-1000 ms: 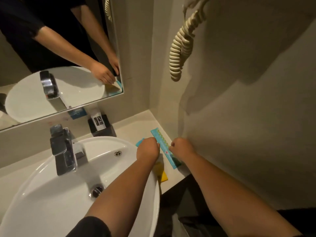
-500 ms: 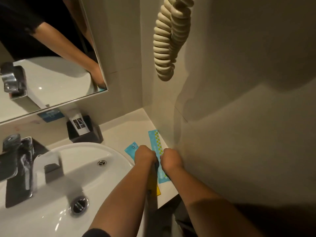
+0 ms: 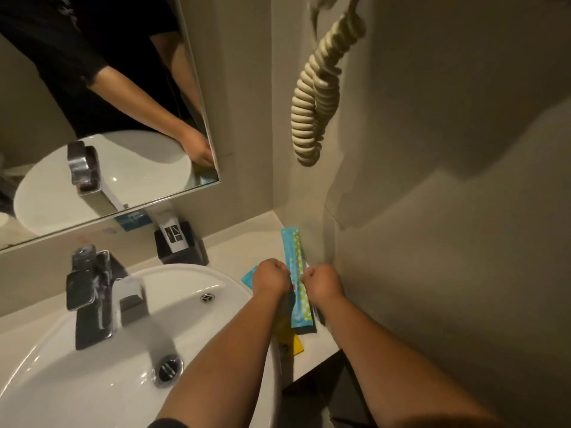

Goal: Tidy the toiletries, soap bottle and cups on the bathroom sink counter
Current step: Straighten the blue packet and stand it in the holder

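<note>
Bathroom counter (image 3: 238, 242): 2 fists, left hand (image 3: 269, 278) & right hand (image 3: 323, 281), both pinching 1 long blue packet (image 3: 293, 261).

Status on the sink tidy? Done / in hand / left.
Done: a white tube stands in the black holder behind the basin.
In hand: left hand and right hand both pinch the long blue packet by the wall.
Left: the small blue sachet and yellow packet lie loose. No cups or soap bottle in view.
</note>
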